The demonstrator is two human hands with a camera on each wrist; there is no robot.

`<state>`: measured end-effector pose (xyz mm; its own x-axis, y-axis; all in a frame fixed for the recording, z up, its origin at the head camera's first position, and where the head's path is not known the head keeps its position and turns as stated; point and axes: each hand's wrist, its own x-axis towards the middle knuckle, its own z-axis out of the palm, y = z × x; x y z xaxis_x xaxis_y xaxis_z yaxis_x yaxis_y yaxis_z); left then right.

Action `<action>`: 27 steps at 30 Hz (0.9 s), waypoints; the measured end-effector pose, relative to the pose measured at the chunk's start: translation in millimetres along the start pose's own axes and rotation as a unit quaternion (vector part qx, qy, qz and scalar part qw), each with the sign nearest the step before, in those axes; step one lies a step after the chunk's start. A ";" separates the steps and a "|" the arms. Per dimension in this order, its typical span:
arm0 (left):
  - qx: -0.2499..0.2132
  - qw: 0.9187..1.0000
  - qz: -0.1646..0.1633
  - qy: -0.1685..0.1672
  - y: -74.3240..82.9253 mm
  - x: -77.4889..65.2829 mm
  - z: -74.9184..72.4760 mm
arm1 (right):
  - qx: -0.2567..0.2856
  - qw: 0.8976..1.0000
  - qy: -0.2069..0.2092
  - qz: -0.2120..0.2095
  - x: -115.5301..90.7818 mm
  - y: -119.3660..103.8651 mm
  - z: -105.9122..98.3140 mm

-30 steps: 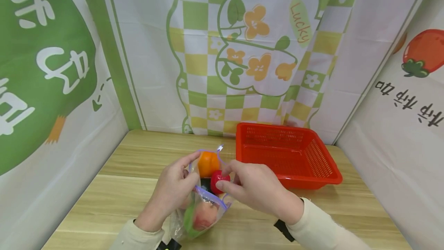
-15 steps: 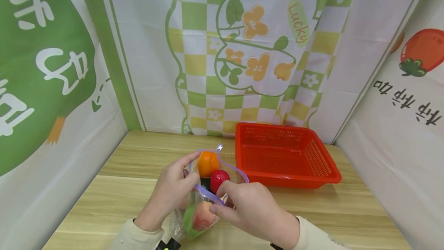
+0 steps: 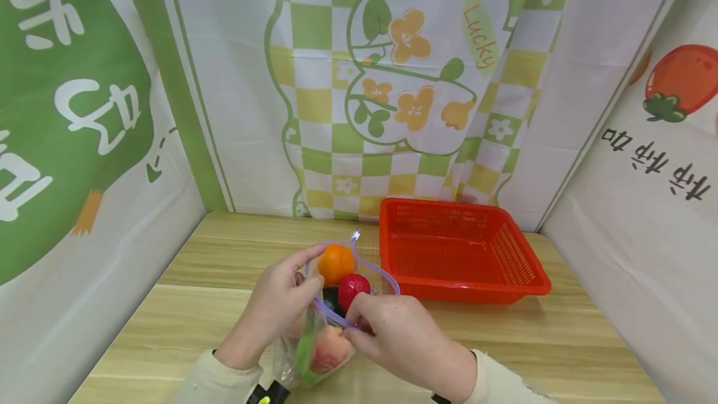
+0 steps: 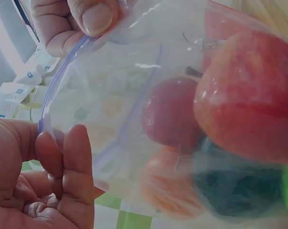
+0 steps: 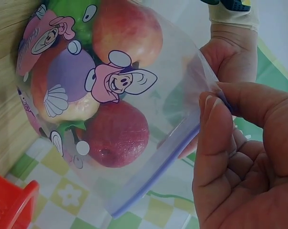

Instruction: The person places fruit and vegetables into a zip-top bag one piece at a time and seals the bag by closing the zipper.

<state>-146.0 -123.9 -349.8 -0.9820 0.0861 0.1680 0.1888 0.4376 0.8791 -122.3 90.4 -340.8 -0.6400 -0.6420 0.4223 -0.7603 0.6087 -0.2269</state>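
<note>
A clear zip bag with a purple zip strip and cartoon prints stands on the table, its mouth spread apart. Inside are an orange fruit, a round dark red fruit, a dark green one, a red-and-yellow fruit and something bright green. My left hand pinches the bag's left edge by the zip. With thumb and forefinger, my right hand pinches the near rim, just below the dark red fruit. The right wrist view shows the purple zip strip running into that pinch.
A red plastic basket with mesh walls stands behind and to the right of the bag, on the wooden table. A checked green and yellow curtain hangs at the back, with printed cloth on both sides.
My right hand has let go of the dark red fruit and moved down to the bag's near rim, which it now pinches. The left hand keeps its hold on the bag.
</note>
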 end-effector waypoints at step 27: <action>0.018 0.985 0.083 -0.149 -12.1 66.8 -27.4 | -0.061 0.992 0.041 -0.106 5.4 -7.0 5.0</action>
<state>-213.9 -148.0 -337.0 -0.8946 0.4150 0.1657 0.3519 0.4258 0.8336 -121.0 80.4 -341.3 -0.4518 -0.7250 0.5199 -0.8547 0.5187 -0.0195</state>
